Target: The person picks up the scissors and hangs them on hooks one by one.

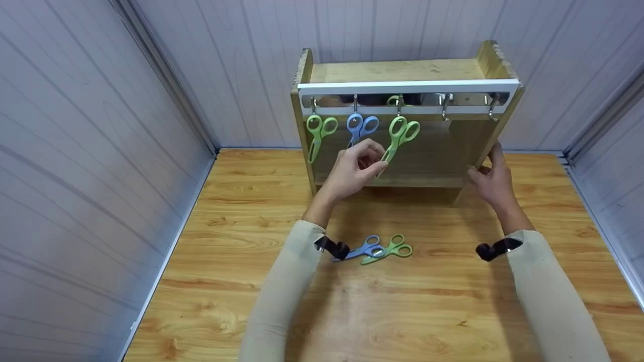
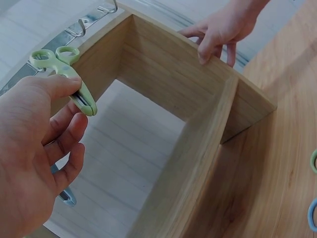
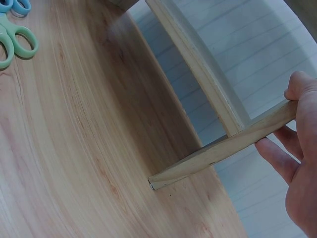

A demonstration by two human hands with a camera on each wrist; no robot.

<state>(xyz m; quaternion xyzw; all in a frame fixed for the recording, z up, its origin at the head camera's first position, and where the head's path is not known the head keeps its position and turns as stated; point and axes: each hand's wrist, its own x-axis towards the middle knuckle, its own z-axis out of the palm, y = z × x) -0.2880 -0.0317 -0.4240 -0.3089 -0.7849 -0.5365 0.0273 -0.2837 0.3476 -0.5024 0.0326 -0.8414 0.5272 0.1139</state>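
My left hand (image 1: 354, 168) pinches the blade end of a pair of green scissors (image 1: 397, 136) between thumb and fingers. One finger loop of these scissors is at the third hook (image 1: 399, 103) of the metal hook rail. Another green pair of scissors (image 1: 317, 133) hangs from the first hook, and a blue pair (image 1: 358, 125) from the second, its blades partly behind my left hand. My right hand (image 1: 493, 178) grips the right side panel of the wooden rack (image 1: 473, 151), thumb on the front edge and fingers behind it, as the right wrist view shows.
Two bare hooks (image 1: 445, 108) are at the rail's right end. On the wooden floor (image 1: 241, 281) in front of the rack lie a blue pair of scissors (image 1: 371, 247) and a green pair (image 1: 397, 250), overlapping. Pale panelled walls (image 1: 100, 125) stand behind and at both sides.
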